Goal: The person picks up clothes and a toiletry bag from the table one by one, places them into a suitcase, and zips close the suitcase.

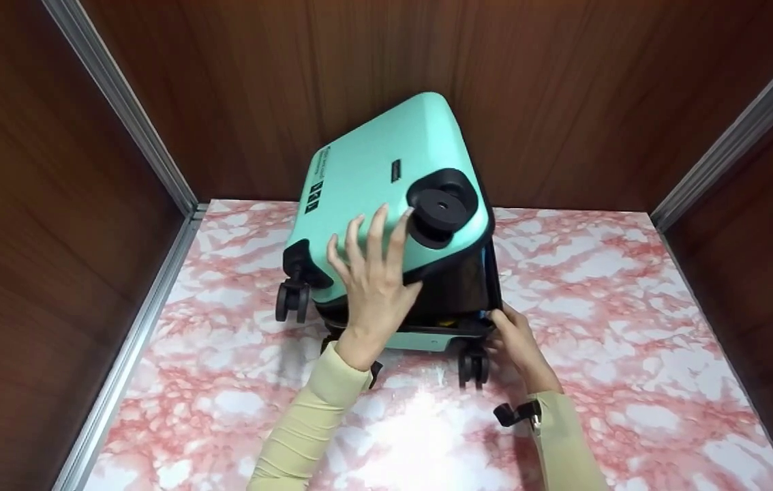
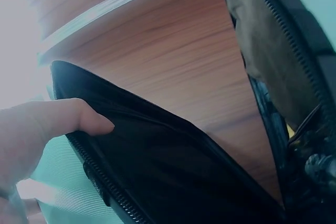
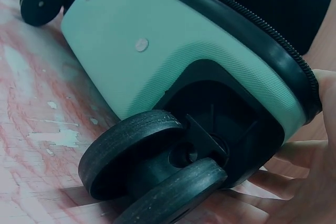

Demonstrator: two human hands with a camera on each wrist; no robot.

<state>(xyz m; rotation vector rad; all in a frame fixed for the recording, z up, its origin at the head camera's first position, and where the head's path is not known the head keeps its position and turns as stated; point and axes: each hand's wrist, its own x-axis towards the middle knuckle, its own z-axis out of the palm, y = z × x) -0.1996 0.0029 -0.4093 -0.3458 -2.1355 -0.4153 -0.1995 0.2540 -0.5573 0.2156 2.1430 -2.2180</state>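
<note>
Head view shows me the green suitcase partly open on the red-and-white surface, before a brown wall. My left grip is clamped on the edge of its tilted lid, thumb against the black lining and fingers spread outside; my right grip is clamped round a corner of the lower half, beside a black wheel.

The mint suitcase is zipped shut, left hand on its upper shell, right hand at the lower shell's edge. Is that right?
Not zipped shut: the head view shows the mint suitcase gaping open. The left hand is on its upper shell, the right hand at the lower shell's edge.
</note>
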